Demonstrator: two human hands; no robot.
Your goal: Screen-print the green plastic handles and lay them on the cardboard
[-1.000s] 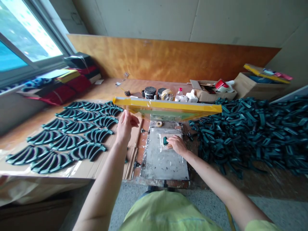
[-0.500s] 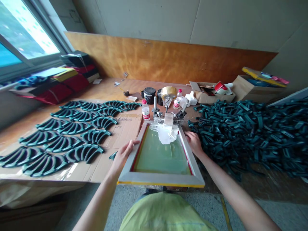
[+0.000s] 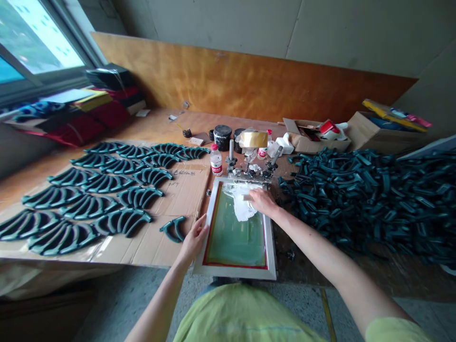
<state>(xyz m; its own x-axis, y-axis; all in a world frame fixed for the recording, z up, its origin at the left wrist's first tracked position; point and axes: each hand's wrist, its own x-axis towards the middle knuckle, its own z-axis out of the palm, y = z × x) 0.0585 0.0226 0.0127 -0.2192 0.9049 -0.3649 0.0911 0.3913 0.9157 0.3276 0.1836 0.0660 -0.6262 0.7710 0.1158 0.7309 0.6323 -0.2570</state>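
A silk-screen frame [image 3: 233,272] with a grey metal rim and green mesh [image 3: 231,242] lies flat in front of me, fixed at its far end to a metal hinge clamp [image 3: 249,176]. My left hand [image 3: 194,239] is closed on the frame's left edge. Over the far part of the mesh, my right hand [image 3: 263,201] grips a pale squeegee [image 3: 245,197], partly covered by the fingers. White ink [image 3: 245,211] is pooled beneath and around it. Left of the frame, two dark green curved plastic parts [image 3: 173,229] rest on cardboard [image 3: 156,249].
Rows of the same green parts [image 3: 89,204] fan out at left. A large heap [image 3: 349,199] of them lies at right. Behind the frame stand a red-capped bottle [image 3: 215,161], a black tub [image 3: 223,137] and a tape roll [image 3: 253,139]. Cardboard boxes [image 3: 377,133] are at back right.
The frame has come down from a tilt to lying flat. My right hand has left its right edge and taken hold of the squeegee. My left hand stays at the left edge.
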